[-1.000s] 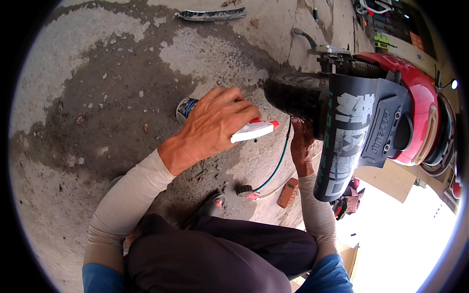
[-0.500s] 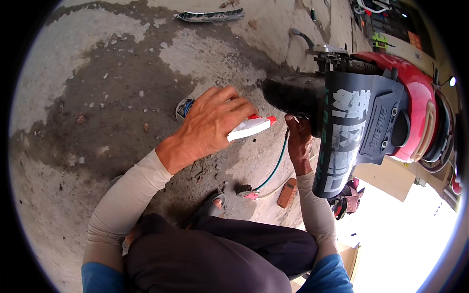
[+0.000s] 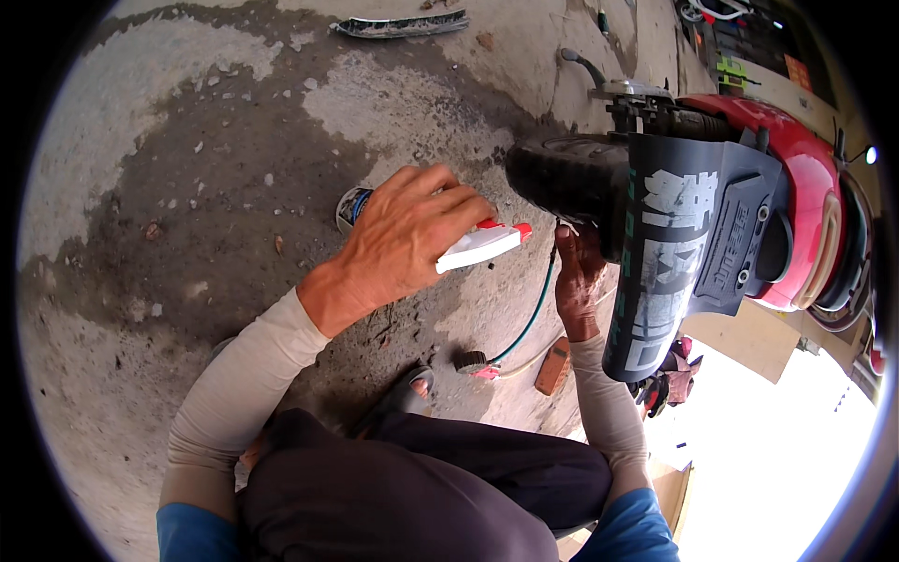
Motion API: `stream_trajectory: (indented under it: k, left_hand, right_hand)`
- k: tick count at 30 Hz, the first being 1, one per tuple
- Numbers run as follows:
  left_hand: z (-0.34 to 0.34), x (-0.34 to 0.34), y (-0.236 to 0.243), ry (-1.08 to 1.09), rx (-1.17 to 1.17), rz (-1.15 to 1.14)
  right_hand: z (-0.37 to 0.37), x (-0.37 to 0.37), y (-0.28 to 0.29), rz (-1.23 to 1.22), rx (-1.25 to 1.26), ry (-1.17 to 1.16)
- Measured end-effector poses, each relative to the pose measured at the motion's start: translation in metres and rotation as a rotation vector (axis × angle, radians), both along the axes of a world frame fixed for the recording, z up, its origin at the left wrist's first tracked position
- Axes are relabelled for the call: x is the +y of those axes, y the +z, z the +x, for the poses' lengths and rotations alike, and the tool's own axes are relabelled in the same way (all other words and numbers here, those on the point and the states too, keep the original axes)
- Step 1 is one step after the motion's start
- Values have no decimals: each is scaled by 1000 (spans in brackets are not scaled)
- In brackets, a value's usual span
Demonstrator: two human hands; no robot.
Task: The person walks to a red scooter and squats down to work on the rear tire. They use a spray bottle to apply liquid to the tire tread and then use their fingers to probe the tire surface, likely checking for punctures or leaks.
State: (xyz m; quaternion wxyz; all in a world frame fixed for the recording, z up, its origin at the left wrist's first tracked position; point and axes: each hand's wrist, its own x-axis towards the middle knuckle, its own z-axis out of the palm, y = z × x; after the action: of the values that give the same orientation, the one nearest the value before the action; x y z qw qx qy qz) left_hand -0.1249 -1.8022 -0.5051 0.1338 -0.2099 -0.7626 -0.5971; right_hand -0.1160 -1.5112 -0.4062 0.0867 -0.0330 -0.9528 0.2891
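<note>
My left hand [image 3: 403, 239] is closed round a spray bottle, its white trigger head [image 3: 482, 247] and red nozzle pointing right toward the tyre. The bottle's body, with a blue and white label [image 3: 352, 208], mostly hides behind the hand. Beside the lower edge of the black tyre [image 3: 562, 178] is my right hand [image 3: 579, 281], thumb upward, its other fingers largely out of sight. Next to that thumb ends a teal air hose [image 3: 538, 314], which runs down to a round black and red gauge [image 3: 476, 363] on the ground.
A red motorcycle [image 3: 810, 187] with a black printed mudguard [image 3: 660, 258] fills the right side. An orange-brown brick [image 3: 553, 366] lies near my right forearm. Farther off, a dark curved strip [image 3: 401, 25] rests on the wet, gritty concrete.
My right hand has shifted slightly right and down beside the tyre, with its thumb a little apart from the hose. The left hand and spray bottle have stayed nearly still.
</note>
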Motion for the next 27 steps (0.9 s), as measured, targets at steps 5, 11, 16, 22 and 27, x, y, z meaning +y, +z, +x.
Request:
stream_trajectory:
  k: [5,11,16,22,27]
  left_hand:
    - [-1,-6,2,-40,-5,2]
    - [2,-6,2,-59,-57,-25]
    - [-1,-1,2,1,21,26]
    - [0,1,3,-43,-6,-64]
    - [-2,7,1,-22,-21,-37]
  right_hand:
    - [-2,-6,6,212,-53,32]
    - [-5,-8,8,278,-79,40]
    - [-6,-14,12,342,-57,53]
    - [-12,-13,12,471,65,94]
    - [-14,15,-8,623,43,126]
